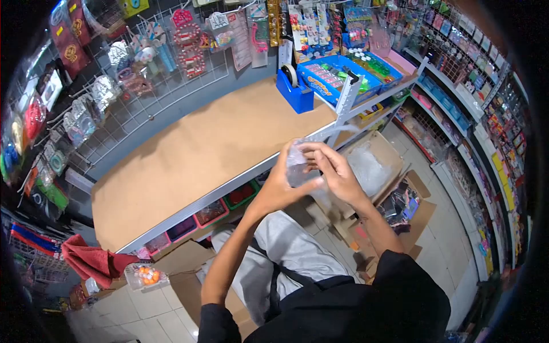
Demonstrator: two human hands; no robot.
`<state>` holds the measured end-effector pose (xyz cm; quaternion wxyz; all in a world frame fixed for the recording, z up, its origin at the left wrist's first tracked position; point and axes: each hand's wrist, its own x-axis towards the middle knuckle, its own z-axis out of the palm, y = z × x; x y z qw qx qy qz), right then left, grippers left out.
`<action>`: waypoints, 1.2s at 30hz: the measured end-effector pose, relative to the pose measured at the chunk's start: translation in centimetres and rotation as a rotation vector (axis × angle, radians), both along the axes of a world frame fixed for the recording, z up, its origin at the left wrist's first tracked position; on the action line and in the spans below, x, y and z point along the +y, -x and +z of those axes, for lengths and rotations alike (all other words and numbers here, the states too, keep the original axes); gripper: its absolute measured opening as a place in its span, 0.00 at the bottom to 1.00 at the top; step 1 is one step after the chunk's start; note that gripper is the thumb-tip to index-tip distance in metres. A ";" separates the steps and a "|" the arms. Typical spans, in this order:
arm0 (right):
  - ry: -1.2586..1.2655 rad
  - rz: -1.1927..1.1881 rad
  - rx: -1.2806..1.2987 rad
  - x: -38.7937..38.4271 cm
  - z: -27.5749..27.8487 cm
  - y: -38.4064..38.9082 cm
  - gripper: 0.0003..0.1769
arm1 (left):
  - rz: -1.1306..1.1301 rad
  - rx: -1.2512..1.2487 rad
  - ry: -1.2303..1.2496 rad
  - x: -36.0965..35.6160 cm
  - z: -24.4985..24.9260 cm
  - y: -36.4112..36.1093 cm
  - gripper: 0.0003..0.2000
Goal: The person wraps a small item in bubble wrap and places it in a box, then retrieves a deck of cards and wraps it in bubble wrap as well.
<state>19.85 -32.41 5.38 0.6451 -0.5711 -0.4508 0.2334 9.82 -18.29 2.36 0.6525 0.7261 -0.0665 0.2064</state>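
Crumpled clear plastic, which looks like a thin bag [296, 157], is between my two hands in front of the shelf's edge. My left hand [277, 182] is closed on its left side, thumb pointing right. Curled around the other side is my right hand [338, 174], its fingertips against the plastic. Part of the clear film shows behind and below the right hand. I cannot make out anything inside it.
A brown shelf top [200, 143] lies to the left, with a blue tape dispenser [295, 91] at its far end. Blue display boxes [326, 80] stand beyond. Below right are an open carton of clear plastic [369, 163] and another carton [424, 220]. A red cloth [94, 260] hangs lower left.
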 end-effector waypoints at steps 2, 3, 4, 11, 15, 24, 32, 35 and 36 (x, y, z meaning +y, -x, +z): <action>0.007 0.069 0.038 1.0 0.3 0.9 0.20 | 0.079 0.041 0.011 1.3 0.9 1.6 0.30; 0.007 0.080 0.046 1.4 0.3 1.3 0.18 | 0.085 0.087 0.127 1.8 1.5 2.6 0.23; 0.007 0.093 0.055 1.9 0.3 1.7 0.17 | 0.122 0.080 0.122 2.7 0.9 3.0 0.19; 0.018 0.040 -0.462 5.2 -0.9 3.2 0.16 | 0.363 0.128 0.061 7.7 0.6 7.1 0.15; 0.011 0.029 -0.552 8.4 -2.5 2.4 0.16 | 0.527 0.130 0.281 10.5 0.9 9.7 0.15; 0.097 0.177 -0.863 19.8 -4.1 -0.2 0.27 | 0.994 0.201 -0.189 23.1 -1.3 14.2 0.15; 0.325 0.194 -1.036 23.5 -7.3 0.2 0.35 | 1.199 0.423 -0.795 24.7 -2.3 15.8 0.30; 0.341 0.194 -1.038 23.4 -7.2 0.1 0.35 | 1.002 0.424 -1.044 22.8 -1.5 14.8 0.31; 0.355 0.191 -1.032 23.3 -7.2 0.2 0.35 | 0.880 0.500 -1.038 23.1 -2.4 14.4 0.35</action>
